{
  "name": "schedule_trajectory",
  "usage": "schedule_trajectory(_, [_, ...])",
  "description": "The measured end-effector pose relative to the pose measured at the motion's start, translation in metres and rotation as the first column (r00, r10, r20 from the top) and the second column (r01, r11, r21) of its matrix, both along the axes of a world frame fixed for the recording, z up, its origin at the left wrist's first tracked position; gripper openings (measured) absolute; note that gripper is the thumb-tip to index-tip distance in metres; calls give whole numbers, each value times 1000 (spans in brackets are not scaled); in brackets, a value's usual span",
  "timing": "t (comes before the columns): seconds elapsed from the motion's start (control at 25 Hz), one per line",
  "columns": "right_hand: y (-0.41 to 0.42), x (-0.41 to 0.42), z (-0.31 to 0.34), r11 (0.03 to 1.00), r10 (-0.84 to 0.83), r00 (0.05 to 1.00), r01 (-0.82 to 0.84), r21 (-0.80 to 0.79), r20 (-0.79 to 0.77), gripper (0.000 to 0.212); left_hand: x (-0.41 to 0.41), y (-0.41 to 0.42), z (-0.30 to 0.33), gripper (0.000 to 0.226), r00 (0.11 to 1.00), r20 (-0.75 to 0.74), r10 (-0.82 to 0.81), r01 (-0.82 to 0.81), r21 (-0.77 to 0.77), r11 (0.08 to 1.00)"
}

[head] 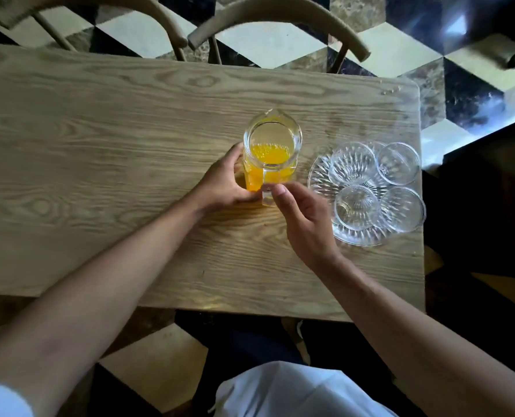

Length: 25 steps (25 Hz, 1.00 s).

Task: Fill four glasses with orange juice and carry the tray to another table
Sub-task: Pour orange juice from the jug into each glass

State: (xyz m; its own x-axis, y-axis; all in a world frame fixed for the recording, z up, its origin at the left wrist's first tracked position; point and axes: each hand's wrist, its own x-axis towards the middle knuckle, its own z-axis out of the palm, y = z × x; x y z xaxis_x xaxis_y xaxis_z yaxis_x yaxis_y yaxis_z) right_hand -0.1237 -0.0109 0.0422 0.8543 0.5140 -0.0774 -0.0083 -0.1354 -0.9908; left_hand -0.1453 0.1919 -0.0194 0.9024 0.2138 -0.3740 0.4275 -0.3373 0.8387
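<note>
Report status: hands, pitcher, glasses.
Left hand grips juice pitcher; right hand fingers at its handle. Four glasses empty on glass tray, right of pitcher. Nothing in the way.

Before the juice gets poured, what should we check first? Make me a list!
1. Juice in the jug: ok, orange juice shows inside.
2. Hold on the jug: not ok yet. The left hand is curled against its side, but the right hand only reaches toward the handle with loose fingers.
3. Four glasses ready: ok, all four sit on the glass tray, and all look empty.
4. Glasses the right way up: cannot tell, the clear glass makes it hard to see.
5. Tray safely on the table: cannot tell, it sits right at the table's right edge.
6. Spills: ok, no juice seen on the table.
</note>
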Motion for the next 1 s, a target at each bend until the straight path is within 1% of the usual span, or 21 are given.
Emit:
schedule_trajectory(0.12, [4, -7, 1, 998, 3, 999, 0, 57, -40, 31, 12, 8, -7, 118, 989, 12, -150, 150, 20, 989])
schedule_trajectory(0.16, [6, -10, 1, 998, -3, 999, 5, 65, -44, 32, 14, 10, -7, 114, 984, 22, -177, 176, 24, 984])
schedule_trajectory(0.24, [10, -14, 4, 997, -25, 998, 29, 76, -55, 33, 15, 10, -6, 106, 982, 50, -180, 178, 44, 983])
schedule_trajectory(0.36, [13, -16, 8, 996, -42, 997, 47, 72, -63, 33, 11, 7, 0, 107, 985, 89, -149, 143, 72, 987])
schedule_trajectory(0.44, [11, -13, 9, 996, -25, 997, 30, 79, -69, 35, 5, -1, 7, 108, 991, 101, -92, 84, 85, 993])
schedule_trajectory(0.52, [5, -12, 11, 997, 2, 997, 4, 78, -80, 36, -3, -12, 13, 110, 996, 93, -12, 6, 65, 998])
schedule_trajectory(0.68, [-10, -13, 16, 996, 46, 994, -37, 86, -99, 37, -28, -37, 20, 102, 985, 6, 173, -173, 55, 983])
schedule_trajectory(0.76, [-21, -21, 19, 995, 53, 993, -44, 90, -103, 36, -42, -50, 23, 106, 975, -3, 220, -220, 41, 975])
schedule_trajectory(0.84, [-36, -30, 23, 995, 71, 992, -63, 83, -101, 34, -56, -68, 28, 107, 965, 2, 261, -260, 70, 963])
schedule_trajectory(1.0, [-69, -45, 37, 990, 71, 989, -54, 128, -128, 31, -84, -119, 38, 93, 925, 25, 380, -380, 119, 917])
